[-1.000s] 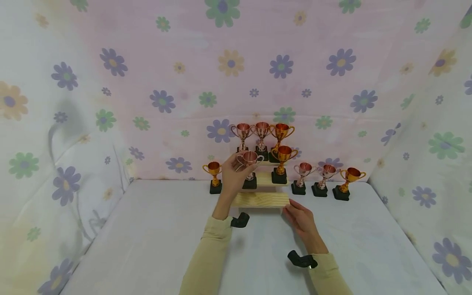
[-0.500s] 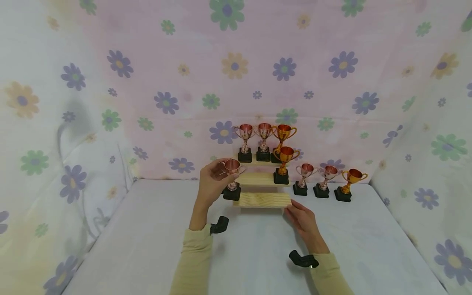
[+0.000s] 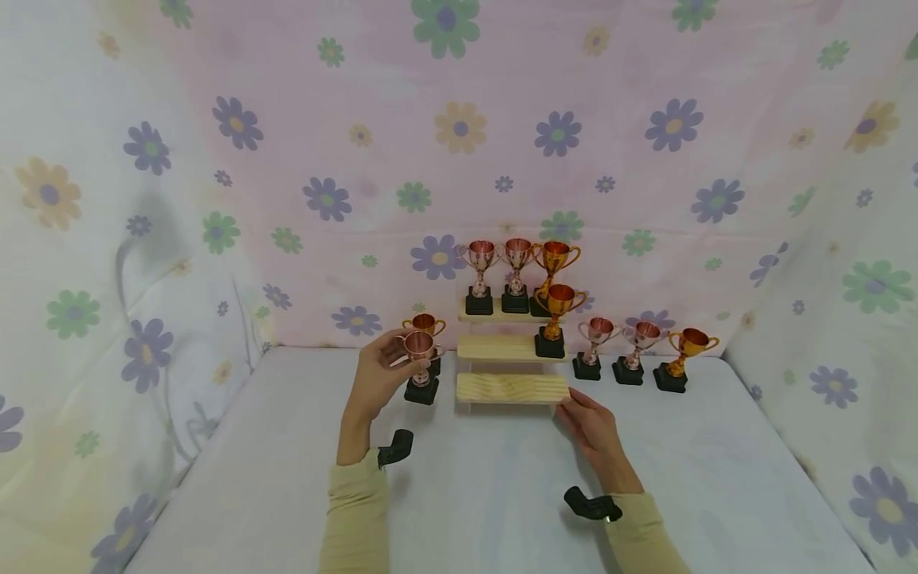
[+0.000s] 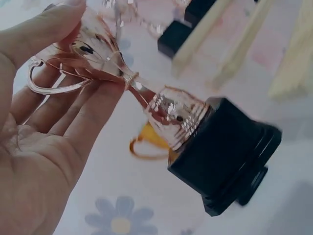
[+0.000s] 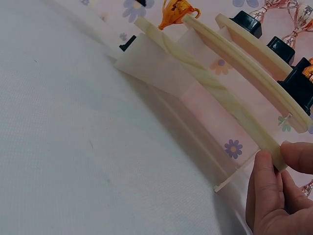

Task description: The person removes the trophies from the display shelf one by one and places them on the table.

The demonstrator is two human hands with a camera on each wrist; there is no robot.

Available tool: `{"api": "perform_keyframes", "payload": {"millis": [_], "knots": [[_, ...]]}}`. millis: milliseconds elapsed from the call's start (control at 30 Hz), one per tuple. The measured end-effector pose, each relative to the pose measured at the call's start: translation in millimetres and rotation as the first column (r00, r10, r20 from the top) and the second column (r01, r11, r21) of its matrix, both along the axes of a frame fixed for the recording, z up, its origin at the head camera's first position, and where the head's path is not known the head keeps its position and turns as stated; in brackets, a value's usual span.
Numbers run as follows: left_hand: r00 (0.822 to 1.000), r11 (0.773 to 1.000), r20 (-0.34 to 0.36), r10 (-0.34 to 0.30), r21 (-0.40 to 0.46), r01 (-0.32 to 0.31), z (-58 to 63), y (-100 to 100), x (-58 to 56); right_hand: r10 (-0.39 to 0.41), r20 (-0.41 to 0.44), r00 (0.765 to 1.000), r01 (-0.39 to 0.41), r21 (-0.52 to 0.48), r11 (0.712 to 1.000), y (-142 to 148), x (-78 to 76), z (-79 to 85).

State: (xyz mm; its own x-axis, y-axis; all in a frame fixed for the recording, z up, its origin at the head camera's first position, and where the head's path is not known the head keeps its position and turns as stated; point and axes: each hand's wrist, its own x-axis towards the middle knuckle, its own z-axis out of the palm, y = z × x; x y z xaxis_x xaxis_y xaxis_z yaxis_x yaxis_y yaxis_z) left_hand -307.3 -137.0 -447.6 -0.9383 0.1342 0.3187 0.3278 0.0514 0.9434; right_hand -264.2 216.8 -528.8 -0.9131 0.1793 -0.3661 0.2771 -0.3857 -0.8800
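Note:
My left hand [image 3: 369, 379] holds a rose-gold trophy cup [image 4: 161, 117] by its bowl, thumb on one side and fingers on the other. The cup is upright in the head view, left of a three-step wooden stand [image 3: 502, 388], its black base overlapping a gold trophy cup [image 3: 425, 321] behind it. At the stand's right end my right hand [image 3: 594, 434] pinches the lowest step between thumb and fingers, as the right wrist view shows. Two rose-gold cups [image 3: 480, 275] and a gold cup [image 3: 556, 257] stand on the top step. Another gold cup [image 3: 562, 300] is at the middle step's right end.
On the white table [image 3: 251, 478], right of the stand, two rose-gold cups [image 3: 598, 341] and a gold cup [image 3: 690, 344] stand in a row. Flower-print cloth [image 3: 387, 143] hangs behind and along both sides. Each wrist carries a black mount [image 3: 397, 448].
My left hand has lifted the rose-gold cup from the middle step's left end and carried it left and down, beside the stand. The right hand has stayed on the lowest step.

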Motion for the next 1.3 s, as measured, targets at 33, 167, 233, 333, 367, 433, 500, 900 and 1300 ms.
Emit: {"api": "perform_keyframes", "payload": {"millis": [33,167,233,333,367,433,500,900,1300], "knots": [[1.0,1.0,0.003,0.002,-0.003,-0.002,-2.2,-4,-1.3,0.0,0.0,1.0,0.0,0.0,1.0,0,0.4,0.2],[0.999,0.999,0.017,0.033,-0.015,-0.032,-11.0,-16,-8.1,0.002,0.0,1.0,-0.002,0.004,1.0,1,0.3,0.5],[0.998,0.998,0.03,0.058,-0.027,-0.057,-15.4,-22,-12.1,0.001,0.001,1.0,-0.001,0.005,1.0,1,-0.4,0.4],[0.994,0.995,0.063,0.092,-0.043,-0.089,-22.0,-31,-19.4,-0.002,0.002,1.0,0.002,0.007,1.0,1,-1.3,0.0],[0.991,0.994,0.079,0.104,-0.045,-0.101,-23.5,-34,-22.1,-0.001,0.0,1.0,0.001,0.006,1.0,1,-1.6,-0.2],[0.986,0.991,0.109,0.127,-0.055,-0.122,-23.7,-40,-26.6,-0.009,0.003,1.0,0.009,-0.003,1.0,1,-2.1,-0.6],[0.981,0.989,0.135,0.141,-0.062,-0.134,-20.3,-45,-30.3,-0.011,0.001,1.0,0.011,-0.006,1.0,1,-2.4,-1.0],[0.972,0.988,0.176,0.155,-0.04,-0.15,-32.0,-61,-71.9,-0.009,-0.014,1.0,0.009,-0.01,1.0,-1,-2.6,-1.9],[0.957,0.982,0.228,0.177,0.026,-0.188,-54.4,-62,-82.8,-0.015,0.011,1.0,0.015,0.002,1.0,0,-1.3,-1.5]]}}
